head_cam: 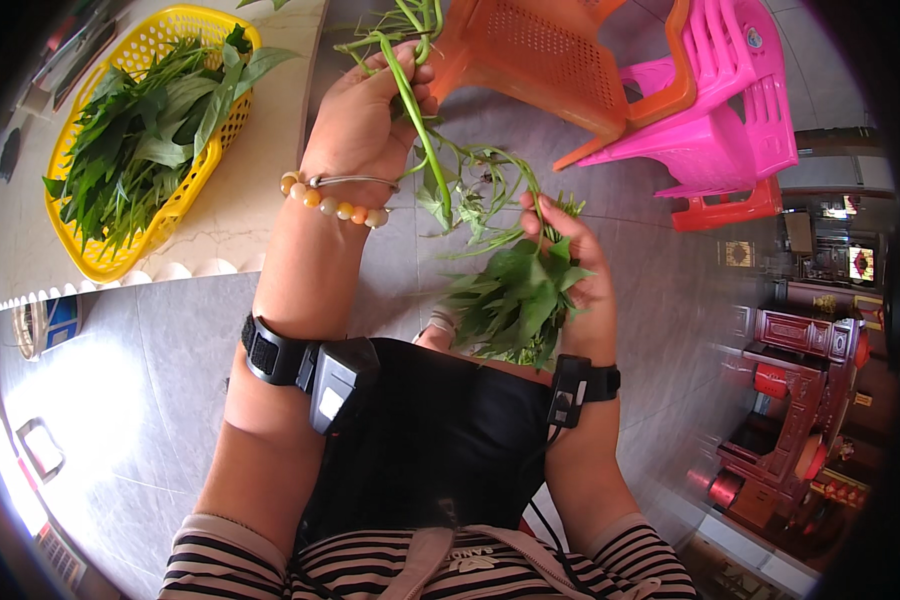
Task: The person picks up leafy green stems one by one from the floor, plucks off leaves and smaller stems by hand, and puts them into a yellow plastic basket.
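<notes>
My left hand point(375, 120), with a beaded bracelet point(330, 204) at the wrist, grips long green vine stems point(414, 120) that stretch up past the top of the picture. Lower and to the right, my right hand point(570, 232) is closed around a bunch of leafy greens point(521, 296), leaves hanging down and cut stem ends poking out above the fingers. Thin, curling stems point(506, 161) with a few small leaves trail between the two hands. At the left, a yellow plastic basket point(211, 161) on the table holds a heap of similar leaves point(150, 139).
The pale table point(270, 172) has a scalloped cover edge. Ahead stand an orange plastic chair point(547, 64), a pink plastic chair point(712, 127) and a red stool point(727, 214). Carved dark-red furniture point(802, 375) is at the far right. A round can point(37, 330) sits below the table.
</notes>
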